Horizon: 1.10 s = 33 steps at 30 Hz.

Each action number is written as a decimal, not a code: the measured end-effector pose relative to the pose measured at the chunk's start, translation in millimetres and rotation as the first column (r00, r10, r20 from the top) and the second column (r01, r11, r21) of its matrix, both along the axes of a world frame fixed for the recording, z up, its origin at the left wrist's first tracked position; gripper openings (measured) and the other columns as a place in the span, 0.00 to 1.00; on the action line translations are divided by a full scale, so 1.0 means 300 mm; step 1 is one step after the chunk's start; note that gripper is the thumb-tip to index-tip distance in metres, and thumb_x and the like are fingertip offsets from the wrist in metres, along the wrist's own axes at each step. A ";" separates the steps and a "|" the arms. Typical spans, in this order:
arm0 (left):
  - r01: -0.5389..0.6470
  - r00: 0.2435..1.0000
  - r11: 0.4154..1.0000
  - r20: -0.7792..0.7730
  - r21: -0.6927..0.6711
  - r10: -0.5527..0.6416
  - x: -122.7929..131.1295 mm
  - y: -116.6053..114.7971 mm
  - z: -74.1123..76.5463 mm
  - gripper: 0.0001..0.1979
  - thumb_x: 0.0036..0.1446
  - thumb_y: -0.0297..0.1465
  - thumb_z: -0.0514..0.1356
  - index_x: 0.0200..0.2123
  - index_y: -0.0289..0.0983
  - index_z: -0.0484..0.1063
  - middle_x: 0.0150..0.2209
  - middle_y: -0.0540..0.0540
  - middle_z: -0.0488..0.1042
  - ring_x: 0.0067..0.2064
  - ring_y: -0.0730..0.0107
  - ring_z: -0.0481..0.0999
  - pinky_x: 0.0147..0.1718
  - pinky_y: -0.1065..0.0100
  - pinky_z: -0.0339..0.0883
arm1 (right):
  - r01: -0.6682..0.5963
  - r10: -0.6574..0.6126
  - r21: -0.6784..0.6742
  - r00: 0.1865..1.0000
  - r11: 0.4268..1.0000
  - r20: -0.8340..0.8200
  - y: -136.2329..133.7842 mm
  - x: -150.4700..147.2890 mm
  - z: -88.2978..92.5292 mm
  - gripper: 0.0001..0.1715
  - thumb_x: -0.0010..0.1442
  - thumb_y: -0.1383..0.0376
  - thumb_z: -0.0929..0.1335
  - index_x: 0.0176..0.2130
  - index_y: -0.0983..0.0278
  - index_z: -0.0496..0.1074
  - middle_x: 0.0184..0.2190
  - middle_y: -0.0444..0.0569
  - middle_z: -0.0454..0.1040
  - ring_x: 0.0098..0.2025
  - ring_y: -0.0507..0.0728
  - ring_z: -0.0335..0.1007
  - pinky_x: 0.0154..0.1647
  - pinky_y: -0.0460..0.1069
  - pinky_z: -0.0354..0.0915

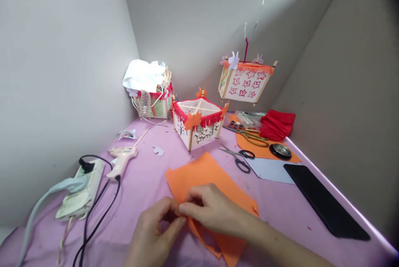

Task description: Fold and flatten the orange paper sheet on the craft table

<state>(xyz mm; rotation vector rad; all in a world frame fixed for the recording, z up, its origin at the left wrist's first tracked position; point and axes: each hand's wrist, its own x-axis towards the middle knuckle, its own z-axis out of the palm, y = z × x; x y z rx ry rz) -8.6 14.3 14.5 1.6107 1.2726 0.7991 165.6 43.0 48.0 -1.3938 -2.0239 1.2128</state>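
An orange felt-like sheet (208,171) lies in front of me, its lower left part cut or folded into flaps. At that left edge the fingers of my left hand (157,227) and my right hand (212,209) meet in a pinch on the sheet. What exactly sits between the fingertips is hidden. Just beyond the sheet stands a square lantern frame (205,133) with white panels, red fringe and orange cut-out shapes on its corner posts. To its right rest black-handled scissors (240,159), blades apart.
On the left are a glue gun (123,161) and a power strip (82,192) with cables. A second lantern (156,107) stands at the back; a third (247,82) hangs from a wire. Gold-handled scissors (254,137), red cloth (277,125) and a black phone-like slab (324,200) lie right.
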 end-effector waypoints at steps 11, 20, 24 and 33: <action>-0.084 0.955 0.992 0.278 -0.099 0.109 -0.061 -0.002 -0.001 0.11 0.52 0.37 0.60 0.24 0.36 0.66 0.31 0.46 0.71 0.34 0.68 0.72 0.35 0.71 0.65 | 0.092 -0.115 -0.124 0.974 0.988 -0.196 0.032 0.012 -0.043 0.14 0.57 0.61 0.62 0.23 0.63 0.56 0.22 0.39 0.54 0.26 0.48 0.50 0.25 0.44 0.50; 0.071 0.996 0.993 -0.057 0.099 -0.066 0.006 -0.028 -0.021 0.12 0.62 0.37 0.46 0.34 0.39 0.64 0.28 0.48 0.69 0.29 0.70 0.70 0.30 0.70 0.66 | 0.246 -0.344 -0.266 0.833 0.932 -0.433 0.007 0.294 0.120 0.16 0.54 0.57 0.68 0.25 0.64 0.62 0.23 0.39 0.57 0.24 0.47 0.52 0.23 0.43 0.51; 0.389 0.832 0.863 -0.525 0.321 -0.180 0.089 -0.039 -0.041 0.09 0.57 0.37 0.54 0.33 0.38 0.69 0.32 0.44 0.72 0.33 0.63 0.71 0.33 0.64 0.66 | 0.444 -0.537 -0.305 0.650 0.843 -0.538 -0.016 0.392 0.175 0.13 0.49 0.58 0.71 0.26 0.63 0.66 0.21 0.40 0.63 0.22 0.49 0.59 0.22 0.44 0.56; 0.540 0.715 0.687 -0.695 0.485 -0.071 0.155 -0.015 -0.091 0.09 0.59 0.26 0.50 0.31 0.35 0.69 0.29 0.43 0.72 0.30 0.63 0.70 0.32 0.63 0.63 | 0.660 -0.560 -0.135 0.491 0.739 -0.667 -0.016 0.485 0.188 0.07 0.55 0.58 0.67 0.32 0.59 0.69 0.25 0.43 0.69 0.23 0.51 0.63 0.22 0.45 0.61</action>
